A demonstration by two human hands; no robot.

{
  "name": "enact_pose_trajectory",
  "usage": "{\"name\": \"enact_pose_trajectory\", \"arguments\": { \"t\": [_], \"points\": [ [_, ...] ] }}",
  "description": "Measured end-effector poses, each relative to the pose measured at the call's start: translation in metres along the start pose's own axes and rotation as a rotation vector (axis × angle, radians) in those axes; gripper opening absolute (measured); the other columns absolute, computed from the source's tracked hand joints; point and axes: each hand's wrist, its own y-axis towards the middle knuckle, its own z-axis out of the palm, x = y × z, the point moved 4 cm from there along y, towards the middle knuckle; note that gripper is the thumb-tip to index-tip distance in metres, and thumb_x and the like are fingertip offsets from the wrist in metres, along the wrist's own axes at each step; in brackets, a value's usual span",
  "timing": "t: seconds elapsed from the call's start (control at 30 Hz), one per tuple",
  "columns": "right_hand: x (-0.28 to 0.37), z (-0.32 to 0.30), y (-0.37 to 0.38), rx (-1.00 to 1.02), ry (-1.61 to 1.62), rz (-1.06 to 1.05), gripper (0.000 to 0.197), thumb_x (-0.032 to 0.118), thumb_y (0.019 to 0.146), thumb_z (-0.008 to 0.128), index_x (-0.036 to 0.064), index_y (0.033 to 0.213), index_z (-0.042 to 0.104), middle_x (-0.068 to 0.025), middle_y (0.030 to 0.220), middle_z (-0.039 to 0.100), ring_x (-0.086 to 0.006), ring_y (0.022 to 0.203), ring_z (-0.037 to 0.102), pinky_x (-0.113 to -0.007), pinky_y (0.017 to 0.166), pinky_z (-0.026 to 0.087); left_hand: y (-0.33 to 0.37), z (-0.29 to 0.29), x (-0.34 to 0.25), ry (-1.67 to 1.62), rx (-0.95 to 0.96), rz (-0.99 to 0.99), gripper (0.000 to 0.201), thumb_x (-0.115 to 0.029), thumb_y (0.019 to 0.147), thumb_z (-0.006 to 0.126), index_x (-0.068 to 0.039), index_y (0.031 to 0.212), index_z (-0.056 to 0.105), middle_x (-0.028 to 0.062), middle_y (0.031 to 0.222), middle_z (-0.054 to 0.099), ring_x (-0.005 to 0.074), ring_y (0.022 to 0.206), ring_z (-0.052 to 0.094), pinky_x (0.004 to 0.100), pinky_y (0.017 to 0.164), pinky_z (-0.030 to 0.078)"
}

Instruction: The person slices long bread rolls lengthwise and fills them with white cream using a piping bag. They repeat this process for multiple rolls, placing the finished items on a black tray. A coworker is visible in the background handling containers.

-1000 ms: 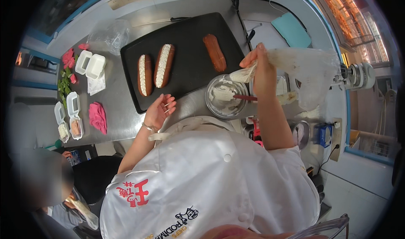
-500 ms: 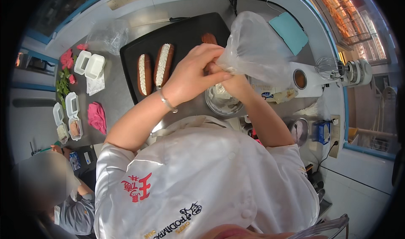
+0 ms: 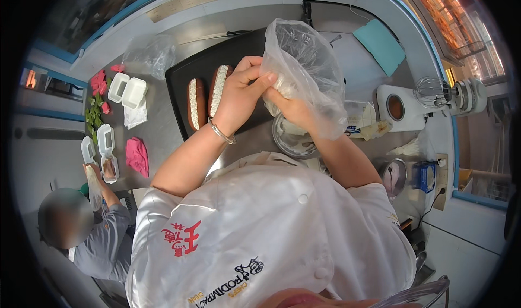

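Observation:
A translucent plastic piping bag (image 3: 312, 63) with white cream in its lower part is between my hands. My right hand (image 3: 297, 112) is closed around its gathered lower part, and the loose wide end flares above and over my wrist. My left hand (image 3: 239, 93) grips the bag's left side with thumb and fingers. Beyond my left hand, two long brown buns, the left bun (image 3: 198, 104) and the right bun (image 3: 216, 93), lie on a black baking tray (image 3: 179, 82), each with a line of white cream. Below my right hand is a metal bowl (image 3: 300, 150) smeared with cream.
White foam boxes (image 3: 134, 93), a pink cloth (image 3: 137, 157) and pink flowers (image 3: 98, 82) are at the left. A co-worker (image 3: 103, 243) at lower left holds a bag. On the right are a kitchen scale (image 3: 418, 112), a whisk (image 3: 432, 92), a teal sheet (image 3: 380, 46) and another bowl (image 3: 400, 169).
The bag's wide end has swung left and spread, and my hands have shifted with it. A third bun on the tray is now hidden. The co-worker's arms are further into view.

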Motion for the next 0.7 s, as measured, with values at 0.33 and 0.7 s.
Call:
{"name": "enact_pose_trajectory", "arguments": {
  "t": [0.33,0.7],
  "points": [
    [-0.042,0.035,-0.013,0.307,0.364,0.142,0.033,0.012,0.092,0.06,0.0016,0.122,0.054,-0.0153,0.128,0.052,-0.0263,0.116,0.052,-0.039,0.098,0.041,0.008,0.008,-0.005,0.069,0.008,0.038,0.015,-0.009,0.09,0.061,0.004,0.093,0.068,0.0032,0.108,0.054,0.0128,0.096,0.056,0.0255,0.079,0.046],
    [-0.112,-0.036,-0.059,-0.174,1.206,0.552,0.031,0.026,0.099,0.045,0.0014,0.091,0.062,-0.0161,0.098,0.065,-0.0283,0.099,0.06,-0.047,0.1,0.041,0.073,0.0,0.047,0.019,0.239,-0.204,0.06,-0.014,0.086,0.07,-0.005,0.14,0.046,0.0106,0.131,0.054,0.0161,0.118,0.053,0.0278,0.101,0.042]
  ]
}}
